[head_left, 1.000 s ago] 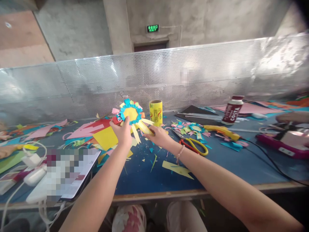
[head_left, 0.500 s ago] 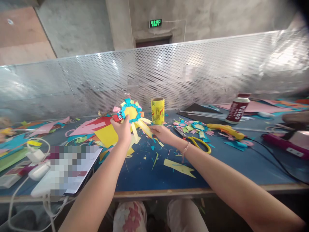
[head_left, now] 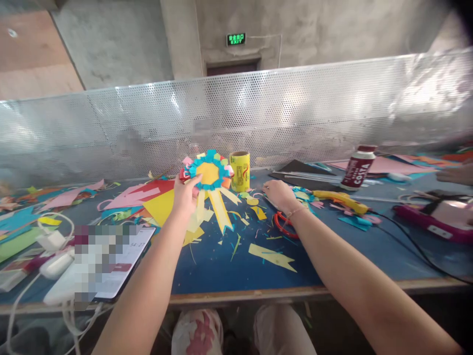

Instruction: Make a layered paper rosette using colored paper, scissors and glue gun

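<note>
My left hand pinches a paper rosette by its left edge, thumb on the front. The rosette has a yellow centre, a ring of blue loops, a multicoloured outer fringe and yellow ribbon tails. To the right, my right hand is low over the table with its fingers curled together, around the blade end of a pair of scissors. The scissors' red handle loops show below the wrist; the blades are hidden. Behind the hands stands a yellow roll of tape.
Paper scraps and a yellow notched strip lie in front. A yellow glue gun, its black cord, and a dark red bottle are at right. A tablet and white cables lie left. Another person's hand shows at far right.
My right hand has left the rosette's tails and moved right to the scissors. The rosette has shifted slightly right in my left hand. Red handle loops show where yellow ones lay nearby.
</note>
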Demonstrator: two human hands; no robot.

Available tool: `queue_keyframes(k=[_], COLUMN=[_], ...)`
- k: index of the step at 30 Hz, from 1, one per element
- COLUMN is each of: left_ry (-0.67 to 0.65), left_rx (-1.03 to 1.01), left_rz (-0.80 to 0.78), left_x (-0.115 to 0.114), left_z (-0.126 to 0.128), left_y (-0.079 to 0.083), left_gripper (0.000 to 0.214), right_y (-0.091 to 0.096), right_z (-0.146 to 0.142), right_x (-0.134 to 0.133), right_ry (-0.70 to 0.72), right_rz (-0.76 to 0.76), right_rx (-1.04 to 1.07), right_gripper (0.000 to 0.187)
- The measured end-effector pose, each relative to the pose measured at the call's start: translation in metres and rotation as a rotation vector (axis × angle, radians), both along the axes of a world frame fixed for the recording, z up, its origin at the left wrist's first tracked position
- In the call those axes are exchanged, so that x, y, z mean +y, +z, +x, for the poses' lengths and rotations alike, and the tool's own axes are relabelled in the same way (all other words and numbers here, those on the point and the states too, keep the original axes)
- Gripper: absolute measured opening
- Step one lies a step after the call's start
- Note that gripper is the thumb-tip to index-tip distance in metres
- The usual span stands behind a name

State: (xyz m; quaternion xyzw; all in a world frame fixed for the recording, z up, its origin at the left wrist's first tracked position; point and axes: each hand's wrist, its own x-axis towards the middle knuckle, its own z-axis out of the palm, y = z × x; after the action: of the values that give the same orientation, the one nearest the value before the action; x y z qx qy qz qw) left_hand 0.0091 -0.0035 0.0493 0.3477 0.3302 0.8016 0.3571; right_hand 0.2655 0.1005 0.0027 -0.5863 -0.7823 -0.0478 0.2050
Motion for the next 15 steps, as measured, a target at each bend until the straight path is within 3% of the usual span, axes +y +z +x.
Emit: queue_keyframes(k=[2,5,7,10,15], left_ry=[-0.093,-0.208,-0.242,-0.269,-0.313], left_rx=[0.045,0.128,0.193,0.283,0.358], left_rz=[-0.006,-0.063,-0.113,-0.141,-0.098], left_x=[-0.007,-0.015,-0.019,-0.022,-0.018], left_z=[0.002,0.004,0.004,0.005,0.003], left_y=[0.005,0.007,0.006,0.004,0.001], left_gripper=[0.045,0.049,0.053,0.059,0.06], right_y=[0.002,0.007,0.011,0.016,0.018], right_z=[0.002,-0.004,-0.011,-0.024,-0.039], right_x=[-0.004,-0.009,-0.012,-0.019,-0.026], right_ry=[-0.07,0.031,0.164,0.342,0.496], right_rz=[0.001,0.127,0.163,0.09,0.081], right_rx=[-0.033,0.002,0.159,0.464,0.731], right_gripper=[0.025,0.025,0.033,0.045,0.036])
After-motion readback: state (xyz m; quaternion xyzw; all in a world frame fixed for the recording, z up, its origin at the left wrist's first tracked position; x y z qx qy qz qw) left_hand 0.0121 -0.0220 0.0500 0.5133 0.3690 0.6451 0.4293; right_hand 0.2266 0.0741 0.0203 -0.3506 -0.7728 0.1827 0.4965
